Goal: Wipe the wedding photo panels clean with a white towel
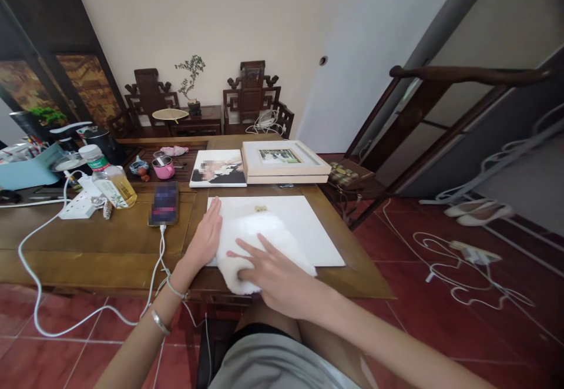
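A flat white board (315, 230) lies on the wooden table near its front edge. My left hand (208, 233) rests along the board's left edge, its fingers stretched out and holding nothing. On the board's front left part lies a white fluffy cloth (282, 233). My right hand (275, 274) presses down on this cloth with fingers spread, the thumb dug into its bunched near side. One cloth corner hangs over the table edge. A small yellowish piece (260, 208) shows on the board just beyond the cloth.
Behind the board lie a photo panel (218, 168) and stacked light frames (286, 163). To the left are a phone (163, 204) on a white cable, a bottle (108, 177), a pink cup (163, 167) and a power strip (81, 198). A wooden chair (405, 118) stands at the right.
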`<state>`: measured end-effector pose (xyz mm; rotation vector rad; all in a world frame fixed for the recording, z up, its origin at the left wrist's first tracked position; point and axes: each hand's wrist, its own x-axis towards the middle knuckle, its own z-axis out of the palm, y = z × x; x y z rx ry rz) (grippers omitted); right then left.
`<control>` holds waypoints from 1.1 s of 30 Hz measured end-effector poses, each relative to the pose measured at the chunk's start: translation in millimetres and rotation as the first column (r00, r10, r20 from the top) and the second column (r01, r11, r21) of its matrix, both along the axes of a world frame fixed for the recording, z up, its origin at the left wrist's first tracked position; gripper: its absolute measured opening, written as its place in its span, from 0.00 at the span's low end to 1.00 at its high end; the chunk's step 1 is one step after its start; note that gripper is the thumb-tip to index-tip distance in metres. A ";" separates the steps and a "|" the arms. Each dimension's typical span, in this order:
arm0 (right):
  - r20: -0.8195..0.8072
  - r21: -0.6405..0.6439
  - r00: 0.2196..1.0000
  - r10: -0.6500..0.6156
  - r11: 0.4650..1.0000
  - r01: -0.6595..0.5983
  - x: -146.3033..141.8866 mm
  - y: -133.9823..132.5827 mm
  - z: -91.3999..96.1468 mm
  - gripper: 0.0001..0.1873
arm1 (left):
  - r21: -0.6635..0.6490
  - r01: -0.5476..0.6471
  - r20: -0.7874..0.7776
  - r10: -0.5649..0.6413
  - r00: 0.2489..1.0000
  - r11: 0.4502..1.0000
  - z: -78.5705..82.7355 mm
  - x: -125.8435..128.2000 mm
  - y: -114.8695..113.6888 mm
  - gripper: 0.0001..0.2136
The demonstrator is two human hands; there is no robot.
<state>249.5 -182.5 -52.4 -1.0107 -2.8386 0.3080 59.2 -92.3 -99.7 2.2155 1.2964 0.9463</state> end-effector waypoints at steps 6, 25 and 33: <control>0.095 0.058 0.964 -0.250 0.968 0.245 18.8 38.0 6.3 0.26 | -0.026 0.095 -0.238 -0.098 0.966 0.995 -11.3 -0.4 4.2 0.20; 0.131 0.101 0.940 -0.314 0.948 0.302 -51.5 136.6 21.2 0.19 | 0.029 0.105 -0.165 -0.099 0.981 0.994 -6.0 -0.3 4.8 0.15; 0.148 0.125 0.872 -0.467 0.883 0.452 58.2 116.2 6.4 0.21 | -0.011 0.076 -0.195 -0.076 0.978 0.997 -14.2 -1.5 5.7 0.18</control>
